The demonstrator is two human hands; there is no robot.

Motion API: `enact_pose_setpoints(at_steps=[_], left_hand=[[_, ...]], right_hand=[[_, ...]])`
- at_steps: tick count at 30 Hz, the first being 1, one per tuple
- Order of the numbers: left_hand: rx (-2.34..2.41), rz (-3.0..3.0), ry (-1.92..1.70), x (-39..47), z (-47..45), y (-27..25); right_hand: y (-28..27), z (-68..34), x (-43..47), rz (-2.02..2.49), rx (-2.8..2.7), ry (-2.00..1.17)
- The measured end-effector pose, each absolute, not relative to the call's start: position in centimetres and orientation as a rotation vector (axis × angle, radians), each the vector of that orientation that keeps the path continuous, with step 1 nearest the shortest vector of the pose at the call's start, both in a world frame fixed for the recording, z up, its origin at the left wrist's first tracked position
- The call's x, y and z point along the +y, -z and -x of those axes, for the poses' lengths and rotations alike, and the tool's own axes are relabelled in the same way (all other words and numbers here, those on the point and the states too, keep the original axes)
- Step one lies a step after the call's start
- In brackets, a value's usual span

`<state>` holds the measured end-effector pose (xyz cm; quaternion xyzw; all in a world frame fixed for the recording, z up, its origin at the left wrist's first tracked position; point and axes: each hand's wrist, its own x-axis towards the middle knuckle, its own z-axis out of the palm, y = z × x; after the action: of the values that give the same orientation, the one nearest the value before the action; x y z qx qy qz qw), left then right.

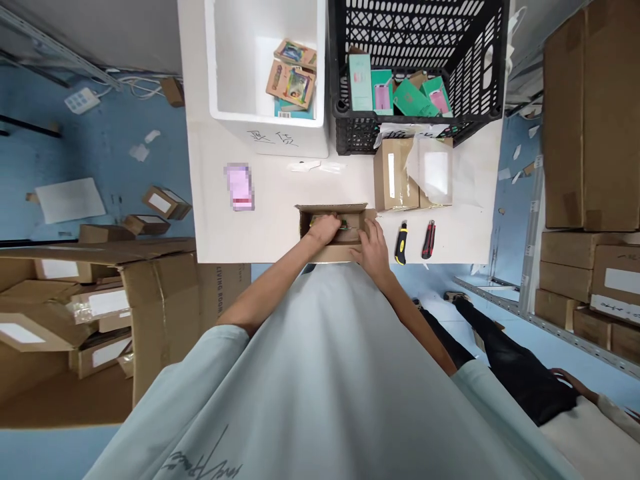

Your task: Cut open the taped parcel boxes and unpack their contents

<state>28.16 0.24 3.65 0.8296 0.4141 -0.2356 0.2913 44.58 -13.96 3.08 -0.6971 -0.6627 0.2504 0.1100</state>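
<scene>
A small open cardboard box sits at the table's front edge, close to my body. Inside it reaches my left hand, its fingers curled down over a partly hidden item with yellow and green bits showing. What those fingers hold cannot be made out. My right hand grips the right end of the box, fingers over its edge and thumb at the near side. Right of the box lie a yellow-and-black utility knife and a red-and-black utility knife.
Behind are a white foam bin with several colourful packs and a black crate holding green boxes. Closed cardboard boxes stand before the crate. A pixelated pink item lies left. A large carton stands left; another person is at right.
</scene>
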Motion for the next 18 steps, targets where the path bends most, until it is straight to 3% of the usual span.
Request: enact_pose_setpoints(at_steps=[5,10,15,18], left_hand=[[1.226,-2.094,0.147,-1.5,-24.3,-7.5],[1.284,-1.305,-0.558,-3.1,-21.4,-10.0],[1.194,-0.867,-0.799,-3.7,-20.0,-13.0],[1.212,-0.806,-0.871,-4.0,-19.5,-14.5]], right_hand=[[-3.7,-45.1,-14.0,1.999,-1.878,-0.729],[-6.9,-44.7,-12.8,1.866,-1.592,-0.743],[-11.3,-42.9,-10.9,1.673,-1.169,-1.052],[-12.9,-42.2,-9.9,1.623,-1.132,-1.054]])
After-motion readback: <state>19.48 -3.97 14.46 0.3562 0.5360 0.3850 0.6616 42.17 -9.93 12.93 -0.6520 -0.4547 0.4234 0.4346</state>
